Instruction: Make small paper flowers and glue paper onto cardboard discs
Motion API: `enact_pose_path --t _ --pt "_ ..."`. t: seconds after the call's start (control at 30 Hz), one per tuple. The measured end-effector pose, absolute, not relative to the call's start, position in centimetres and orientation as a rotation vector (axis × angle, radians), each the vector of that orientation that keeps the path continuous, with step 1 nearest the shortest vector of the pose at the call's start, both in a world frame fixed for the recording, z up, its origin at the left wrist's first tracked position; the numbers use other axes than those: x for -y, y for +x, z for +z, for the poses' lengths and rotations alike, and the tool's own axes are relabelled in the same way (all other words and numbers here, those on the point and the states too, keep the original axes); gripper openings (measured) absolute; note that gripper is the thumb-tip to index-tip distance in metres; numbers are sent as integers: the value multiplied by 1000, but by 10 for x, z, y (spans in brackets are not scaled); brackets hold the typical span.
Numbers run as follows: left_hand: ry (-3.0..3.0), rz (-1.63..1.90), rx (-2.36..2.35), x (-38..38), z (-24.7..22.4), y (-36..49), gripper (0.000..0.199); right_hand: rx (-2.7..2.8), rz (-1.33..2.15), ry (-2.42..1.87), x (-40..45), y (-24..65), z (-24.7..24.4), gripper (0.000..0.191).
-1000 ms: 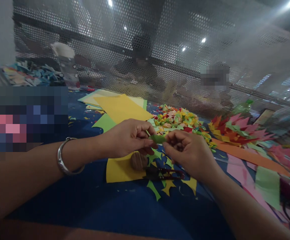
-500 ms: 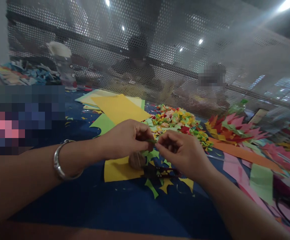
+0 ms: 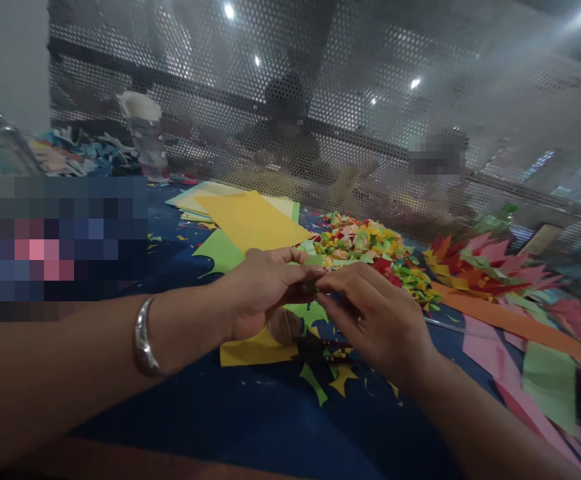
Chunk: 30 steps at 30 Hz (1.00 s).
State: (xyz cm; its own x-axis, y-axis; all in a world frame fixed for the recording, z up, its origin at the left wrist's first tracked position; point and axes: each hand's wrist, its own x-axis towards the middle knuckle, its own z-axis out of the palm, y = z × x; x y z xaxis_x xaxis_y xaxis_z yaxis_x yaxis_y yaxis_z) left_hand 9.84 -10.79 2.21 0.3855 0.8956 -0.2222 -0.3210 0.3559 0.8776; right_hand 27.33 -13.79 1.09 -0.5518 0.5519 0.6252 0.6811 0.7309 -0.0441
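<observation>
My left hand, with a silver bangle on its wrist, has its fingers pinched around a small green piece of paper or felt. Meeting it at the fingertips, my right hand is closed on the same piece. Thread, if any is there, is too fine to make out. Below the hands sit a ball of brown thread and dark-bladed thread snips, partly over a yellow sheet. Green and yellow offcuts lie around the snips.
Beyond my hands lies a heap of small coloured bits. Large yellow sheets are stacked to its left. Pink and orange pointed pieces and strips spread rightward. A tumbler stands back left, before a perforated screen.
My hands have drawn together and turned, so more of the green piece shows above the left fingers. The whole view has shifted slightly, moving the scene to the right.
</observation>
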Motion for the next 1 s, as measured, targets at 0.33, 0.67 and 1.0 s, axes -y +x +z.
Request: enact_pose_path --t 0.33,0.67,1.0 --pt "834 899 -779 113 15 103 4 2109 -131 -1010 137 276 19 6" --pt "838 940 -813 112 10 98 10 2258 5 -902 131 280 15 9" --pt "928 993 -721 119 4 99 8 2195 157 -1074 132 279 16 7"
